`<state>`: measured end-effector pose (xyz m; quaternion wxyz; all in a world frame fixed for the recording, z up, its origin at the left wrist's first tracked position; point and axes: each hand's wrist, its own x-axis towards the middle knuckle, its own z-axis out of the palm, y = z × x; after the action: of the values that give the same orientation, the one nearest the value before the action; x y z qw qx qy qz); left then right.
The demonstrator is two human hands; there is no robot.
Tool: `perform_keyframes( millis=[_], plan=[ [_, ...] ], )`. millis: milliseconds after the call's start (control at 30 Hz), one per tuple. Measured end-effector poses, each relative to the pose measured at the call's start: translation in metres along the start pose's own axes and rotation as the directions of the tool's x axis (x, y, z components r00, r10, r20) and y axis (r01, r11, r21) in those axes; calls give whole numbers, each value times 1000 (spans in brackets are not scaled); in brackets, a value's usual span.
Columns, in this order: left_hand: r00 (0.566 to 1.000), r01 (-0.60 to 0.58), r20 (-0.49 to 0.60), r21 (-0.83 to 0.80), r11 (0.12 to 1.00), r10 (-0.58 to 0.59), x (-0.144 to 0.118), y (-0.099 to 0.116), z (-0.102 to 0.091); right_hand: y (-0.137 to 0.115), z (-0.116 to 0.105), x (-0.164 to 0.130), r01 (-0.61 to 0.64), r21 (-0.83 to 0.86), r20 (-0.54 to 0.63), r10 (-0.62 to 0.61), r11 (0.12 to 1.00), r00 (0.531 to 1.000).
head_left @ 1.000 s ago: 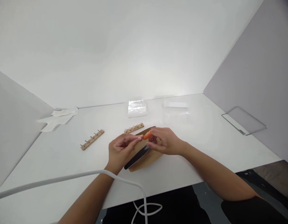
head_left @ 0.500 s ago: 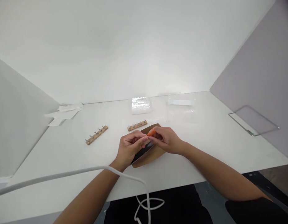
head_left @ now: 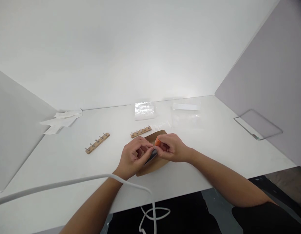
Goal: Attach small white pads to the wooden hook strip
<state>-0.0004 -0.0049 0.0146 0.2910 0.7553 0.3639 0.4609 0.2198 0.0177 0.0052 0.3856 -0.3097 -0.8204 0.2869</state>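
My left hand [head_left: 134,155] is closed, its thumb and fingers pinching the upper end of a dark flat piece [head_left: 150,157]. Fingers of my right hand [head_left: 174,148] grip a small orange object [head_left: 157,141]; its lower end is hidden, so its kind does not show. The fingertips of both hands meet at the top of the dark piece. Below them lies a brown, curved-edged sheet or board [head_left: 151,169], partly covered by the hands. Just beyond my left hand is a wooden strip with small metal hooks [head_left: 141,132].
Another hooked wooden strip [head_left: 97,143] lies to the left. White paper scraps [head_left: 61,121] rest in the back left corner. Farther back are a plastic-wrapped packet [head_left: 144,111] and a clear bag [head_left: 186,110]. A wire frame [head_left: 259,125] stands at right; a white cable [head_left: 92,178] crosses in front.
The orange object has tipped more upright in my right hand. My left hand covers more of the dark piece than before. The whole view has shifted slightly.
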Motion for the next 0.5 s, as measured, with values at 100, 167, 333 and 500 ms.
perform_keyframes(
  millis=[100,167,333,500],
  plan=[
    [999,-46,23,33,998,45,0,-1,-3,3,2,0,59,-79,-24,-61,995,998],
    [995,-90,35,42,995,88,0,0,-5,4,3,-1,113,-145,-39,-120,983,992],
    [987,-155,50,76,985,151,2,3,-9,4,6,-1,206,-211,-60,-224,955,973],
    [982,-169,102,84,982,160,0,3,-9,5,6,-3,231,-232,-38,-246,945,968]
  ],
)
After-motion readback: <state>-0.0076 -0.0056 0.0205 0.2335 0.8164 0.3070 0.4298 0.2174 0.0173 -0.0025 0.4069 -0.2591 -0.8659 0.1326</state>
